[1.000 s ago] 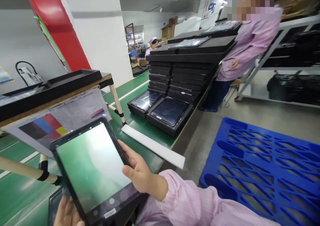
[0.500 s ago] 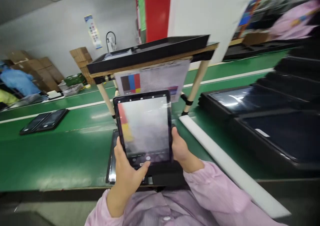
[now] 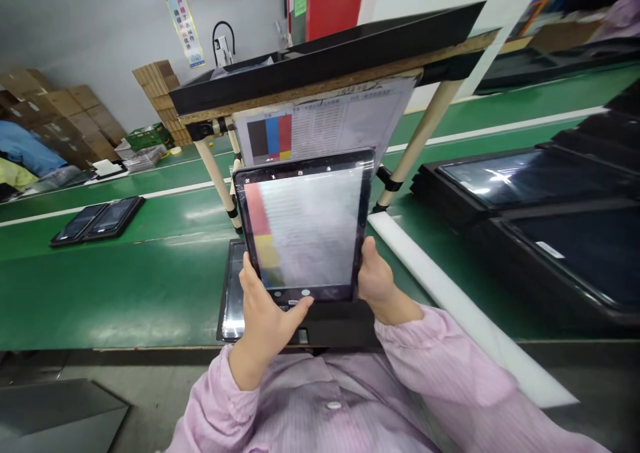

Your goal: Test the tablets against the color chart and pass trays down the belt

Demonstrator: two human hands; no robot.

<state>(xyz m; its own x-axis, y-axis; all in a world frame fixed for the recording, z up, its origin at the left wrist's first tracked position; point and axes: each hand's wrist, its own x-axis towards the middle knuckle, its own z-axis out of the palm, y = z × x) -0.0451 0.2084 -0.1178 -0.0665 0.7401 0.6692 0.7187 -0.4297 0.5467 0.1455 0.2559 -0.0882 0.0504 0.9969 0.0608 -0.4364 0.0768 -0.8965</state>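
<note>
A tablet point(image 3: 310, 229) with a black frame is held upright in front of me, its screen showing a blurry camera picture with red and yellow patches. My left hand point(image 3: 267, 313) grips its lower left edge, the thumb over the bottom bezel near the round shutter button. On the other side, my right hand point(image 3: 377, 276) is wrapped around the lower right edge. Behind the tablet, a printed sheet point(image 3: 340, 116) with colour bars hangs under a raised shelf. Another tablet point(image 3: 233, 299) lies on the bench below, partly hidden by my left hand.
The shelf's pale legs point(image 3: 420, 143) stand on the green bench point(image 3: 165, 293), with a black tray point(image 3: 320, 59) on top. A white foam strip point(image 3: 470, 313) lies to the right, beside black trays of tablets point(image 3: 585, 253). Two tablets point(image 3: 97, 219) rest at left.
The tablet has come nearer to the sheet in view and sits slightly higher and to the right, both hands still on it. The view has shifted, and the shelf looks larger.
</note>
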